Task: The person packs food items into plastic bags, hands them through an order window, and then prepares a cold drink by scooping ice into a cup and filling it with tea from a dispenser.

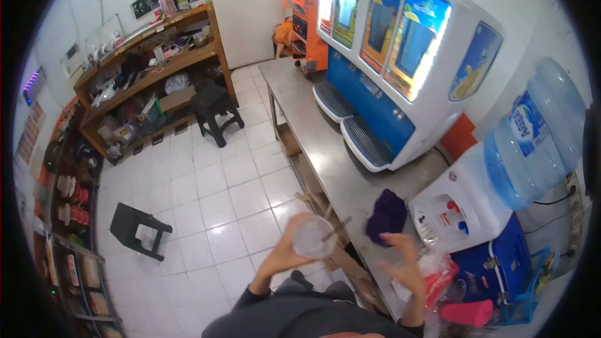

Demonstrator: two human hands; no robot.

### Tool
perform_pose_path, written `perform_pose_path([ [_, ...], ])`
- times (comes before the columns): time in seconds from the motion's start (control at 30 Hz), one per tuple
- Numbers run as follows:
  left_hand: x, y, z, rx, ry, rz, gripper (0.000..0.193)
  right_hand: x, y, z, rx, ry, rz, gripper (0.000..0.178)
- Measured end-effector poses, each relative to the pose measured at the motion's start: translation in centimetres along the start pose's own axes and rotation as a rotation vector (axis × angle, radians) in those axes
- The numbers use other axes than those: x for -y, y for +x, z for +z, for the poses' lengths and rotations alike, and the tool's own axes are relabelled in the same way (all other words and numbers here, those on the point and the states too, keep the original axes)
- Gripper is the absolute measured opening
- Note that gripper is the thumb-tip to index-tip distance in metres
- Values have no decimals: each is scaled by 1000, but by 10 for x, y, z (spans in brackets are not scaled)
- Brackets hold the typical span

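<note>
Left hand (285,251) — clear plastic cup (314,236), gripped.

Count of items, head view
Two black stools (215,107) (138,228), one drink dispenser (400,56), one water bottle (532,138), one clear cup (314,236), one purple cloth (387,214)

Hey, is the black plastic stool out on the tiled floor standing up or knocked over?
Knocked over: the black stool lies on its side, legs pointing sideways.
</note>
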State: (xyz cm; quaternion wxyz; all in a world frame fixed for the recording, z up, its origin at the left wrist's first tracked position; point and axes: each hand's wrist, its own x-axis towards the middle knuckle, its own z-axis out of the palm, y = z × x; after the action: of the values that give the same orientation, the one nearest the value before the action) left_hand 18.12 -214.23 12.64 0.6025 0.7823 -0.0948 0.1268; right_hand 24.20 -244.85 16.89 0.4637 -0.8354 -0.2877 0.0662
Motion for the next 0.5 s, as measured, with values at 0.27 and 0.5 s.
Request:
perform_pose_path([
  [0.27,52,38,-45,197,-194,-30,96,6,123,140,227,269,-211,73],
  [0.5,107,130,-108,184,-66,-68,100,-26,239,192,5,436,-252,81],
])
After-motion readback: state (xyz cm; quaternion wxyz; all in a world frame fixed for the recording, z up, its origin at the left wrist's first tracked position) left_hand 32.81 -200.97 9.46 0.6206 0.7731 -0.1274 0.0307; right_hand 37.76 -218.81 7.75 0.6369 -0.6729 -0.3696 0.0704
